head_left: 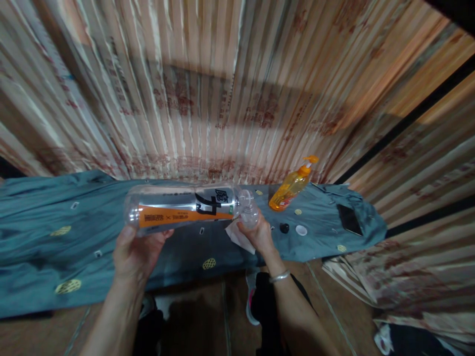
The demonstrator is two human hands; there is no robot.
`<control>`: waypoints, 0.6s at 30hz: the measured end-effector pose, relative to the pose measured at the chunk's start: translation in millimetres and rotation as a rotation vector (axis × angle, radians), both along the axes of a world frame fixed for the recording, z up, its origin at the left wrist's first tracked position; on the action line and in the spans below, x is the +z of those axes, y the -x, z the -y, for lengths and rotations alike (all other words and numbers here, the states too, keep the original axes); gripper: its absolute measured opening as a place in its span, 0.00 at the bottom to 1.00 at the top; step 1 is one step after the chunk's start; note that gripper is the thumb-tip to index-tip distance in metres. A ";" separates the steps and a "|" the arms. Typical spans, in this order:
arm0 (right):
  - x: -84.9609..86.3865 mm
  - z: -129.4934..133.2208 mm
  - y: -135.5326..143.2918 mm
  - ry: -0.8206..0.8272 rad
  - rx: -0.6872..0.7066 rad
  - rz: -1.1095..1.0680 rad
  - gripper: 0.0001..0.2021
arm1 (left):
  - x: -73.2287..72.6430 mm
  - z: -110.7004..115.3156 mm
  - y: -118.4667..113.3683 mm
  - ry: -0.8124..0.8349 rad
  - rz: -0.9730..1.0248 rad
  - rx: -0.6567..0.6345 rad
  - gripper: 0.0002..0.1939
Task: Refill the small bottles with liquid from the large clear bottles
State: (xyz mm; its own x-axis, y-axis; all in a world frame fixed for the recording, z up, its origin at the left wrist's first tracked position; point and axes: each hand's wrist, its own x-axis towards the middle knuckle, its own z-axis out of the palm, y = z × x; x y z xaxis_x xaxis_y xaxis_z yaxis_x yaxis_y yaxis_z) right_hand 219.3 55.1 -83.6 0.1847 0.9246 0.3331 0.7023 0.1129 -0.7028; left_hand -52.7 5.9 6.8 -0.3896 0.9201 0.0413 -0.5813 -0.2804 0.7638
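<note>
A large clear plastic bottle (181,205) with a silver and orange label lies sideways in the air above the cloth-covered table. My left hand (135,252) holds it from below near its base, on the left. At its neck end, my right hand (258,232) grips a small clear container (249,213), which meets the big bottle's mouth; the exact contact is hard to make out. A white tissue (240,237) shows beside and below my right hand.
On the blue-green cloth (185,252) stand an orange pump bottle (291,188), a black cap (284,228), a white round lid (301,230) and a dark phone (349,219). A striped curtain (208,99) hangs behind.
</note>
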 end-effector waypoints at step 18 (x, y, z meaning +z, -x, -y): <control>6.0 3.0 -0.7 0.001 0.017 -0.064 0.30 | -9.6 -3.1 4.2 -0.053 0.032 -0.026 0.31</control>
